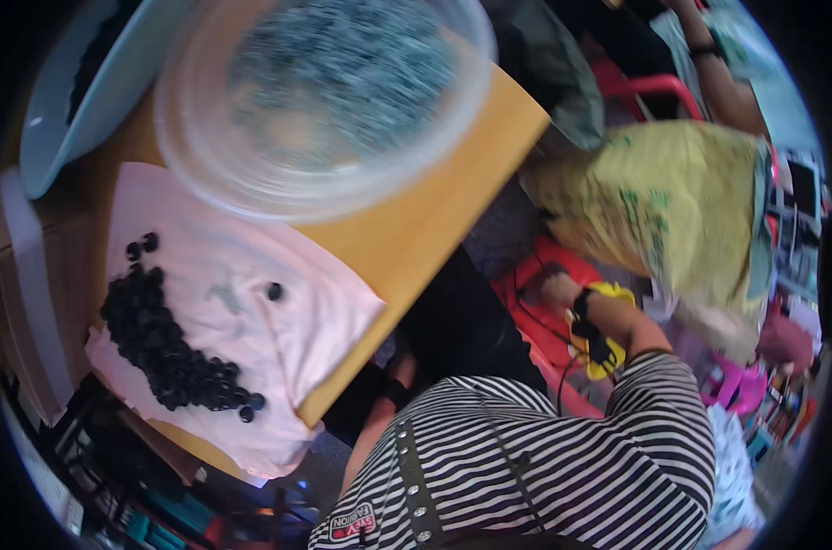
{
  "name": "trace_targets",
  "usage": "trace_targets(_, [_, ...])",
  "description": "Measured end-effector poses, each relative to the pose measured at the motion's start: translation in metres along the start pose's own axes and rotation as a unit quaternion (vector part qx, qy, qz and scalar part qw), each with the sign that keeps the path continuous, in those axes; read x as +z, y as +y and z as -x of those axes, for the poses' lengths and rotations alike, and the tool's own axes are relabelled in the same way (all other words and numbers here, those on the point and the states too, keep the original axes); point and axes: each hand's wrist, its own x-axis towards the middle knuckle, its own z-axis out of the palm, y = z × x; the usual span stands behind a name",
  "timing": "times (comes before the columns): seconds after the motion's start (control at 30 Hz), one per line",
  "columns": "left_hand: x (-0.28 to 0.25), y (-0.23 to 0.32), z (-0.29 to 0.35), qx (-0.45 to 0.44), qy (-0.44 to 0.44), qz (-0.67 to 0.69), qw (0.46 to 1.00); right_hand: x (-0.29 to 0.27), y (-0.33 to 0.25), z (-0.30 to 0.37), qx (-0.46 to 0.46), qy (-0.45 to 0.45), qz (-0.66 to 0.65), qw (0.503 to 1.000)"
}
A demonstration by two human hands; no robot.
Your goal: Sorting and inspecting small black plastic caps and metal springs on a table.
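My right hand (558,291), with a black band at the wrist, is down at a red plastic seat (517,321) beside my black-clad leg. Blur smears its fingers, and a thin dark cable runs close by. A yellow and black object (608,321) lies partly behind that wrist. Low beside the table edge, my left hand (402,367) is mostly hidden, its fingers out of sight. On the table, a pink cloth (205,220) carries a pile of small black round parts (154,335), with a single black part (275,291) apart from it.
A translucent round tub (324,197) of small grey pieces stands on the wooden table (434,220). A pale basin (113,110) is at far left, above a cardboard box (49,302). To the right stands a large yellow sack (663,202); another person's arm (727,92) shows behind it.
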Motion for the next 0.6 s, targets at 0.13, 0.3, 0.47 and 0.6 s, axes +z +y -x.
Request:
trace_targets(0.13, [-0.02, -0.038, 0.031, 0.041, -0.017, 0.042, 0.998, 0.042, 0.02, 0.018, -0.018, 0.159, -0.039, 0.986])
trace_targets(0.3, [-0.042, 0.036, 0.014, -0.282, -0.136, 0.137, 0.94, 0.005, 0.022, -0.014, -0.025, -0.184, -0.024, 0.982])
trace_targets(0.47, [-0.035, 0.051, 0.004, -0.257, -0.139, 0.279, 0.915, 0.02, 0.026, -0.03, -0.033, -0.231, -0.05, 0.971])
trace_targets(0.6, [-0.05, 0.018, -0.022, -0.092, 0.012, 0.146, 0.985, -0.01, 0.019, -0.026, -0.078, -0.213, -0.017, 0.974])
